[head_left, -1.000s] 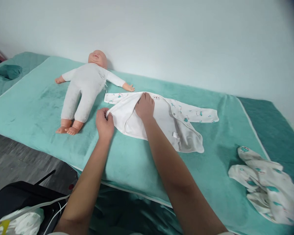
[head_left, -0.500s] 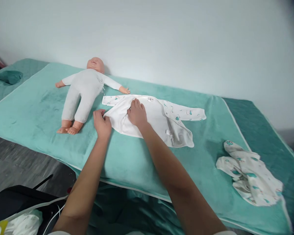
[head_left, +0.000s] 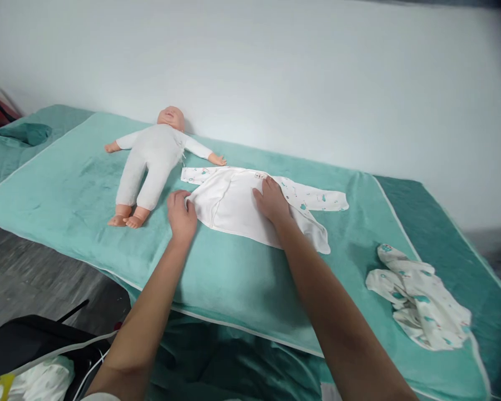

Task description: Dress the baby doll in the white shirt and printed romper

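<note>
A white baby shirt [head_left: 242, 203] with printed sleeves lies opened out on the green bed cover [head_left: 229, 273]. At the shirt's left edge is my left hand [head_left: 182, 214], its thumb and fingers apart beside the cloth. My right hand [head_left: 273, 199] lies flat on the shirt below the neck label, fingers spread. To the left, a baby doll [head_left: 154, 161] in a white cloth body lies on its back, arms stretched out, one hand close to the shirt's left sleeve.
A crumpled printed garment [head_left: 430, 306] rests near the bed's right end. Behind the bed stands a white wall [head_left: 275, 78]. At the lower left, a black chair [head_left: 29, 340] holds white cloth, with a pale cable across it.
My right hand has moved right across the shirt, from its left part to near the label. The shirt's right side looks flatter. The view has shifted slightly.
</note>
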Tool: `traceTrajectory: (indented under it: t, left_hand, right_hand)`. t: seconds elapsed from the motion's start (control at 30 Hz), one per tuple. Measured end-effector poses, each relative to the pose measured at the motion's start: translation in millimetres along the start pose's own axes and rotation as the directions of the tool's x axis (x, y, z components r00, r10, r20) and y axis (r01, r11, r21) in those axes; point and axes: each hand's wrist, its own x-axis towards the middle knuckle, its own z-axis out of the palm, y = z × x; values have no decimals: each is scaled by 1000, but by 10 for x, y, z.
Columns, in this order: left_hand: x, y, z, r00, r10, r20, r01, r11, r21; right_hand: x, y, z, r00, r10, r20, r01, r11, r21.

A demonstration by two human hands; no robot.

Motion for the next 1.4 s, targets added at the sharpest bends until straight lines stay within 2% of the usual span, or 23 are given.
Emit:
traceTrajectory:
  t: [0.13,0.23,0.33,0.4,0.53,0.6,0.7,0.8,0.9,1.03,1.1,1.2,1.33,1.4]
  left_hand:
    - [177,110,-296,977,189,99,-193,980,38]
    - [525,-4,-623,968,207,139,-227,962,150]
    - [899,-352,-909,971,79,228,-144,948,285]
    - [1088,-636,-1037,944,-8,330,-102,944,315]
    - [1324,-1057,-1136,880,-84,467,-14,979,203]
    - [1416,-1150,-1125,871,-121,476,72,990,119]
    - [1553,-1202,-1049,879,-189,439,223,974,-27]
    - [1684,-1229,-920,890,-270,368,354,916,-186]
    - [1783,-1234,-794,873,-291,392,421,854,-304]
    - [1816,-1063,-719,883,-289,371,419,841,-343]
    - [1770,-856,-712,885,-278,374,415,835,-362]
    - [1609,-402,-667,844,-222,488,456,775,-436]
    - [1222,306,-443,799,-141,585,524,643,-559]
    - [971,623,-281,774,-129,620,564,586,-582]
  right_hand:
    - [-73,-14,17,999,-32,-44,34,998,47]
    - [20,-325,22,992,-85,-93,99,984,147]
    - [312,-934,17,982,-140,-130,173,943,285]
    - [601,-1424,25,975,-185,-126,219,911,350]
    - [1287,-2251,124,963,-241,-123,269,900,342]
    - [1632,-2494,211,979,-197,-47,201,910,363]
    - [2089,-2659,331,989,-138,51,99,879,467]
    - [2386,-2701,370,964,-263,24,195,771,607]
    - [2459,-2723,300,914,-407,-8,297,655,695]
    - [2322,-2698,49,904,-428,8,309,665,680]
    - [2219,-2596,-145,897,-442,14,324,677,661]
    - [2036,-2275,-524,898,-441,-15,346,682,645]
    - [1683,-1608,-1098,911,-403,-89,374,717,587]
    - [1459,-1239,-1346,929,-360,-87,346,761,549]
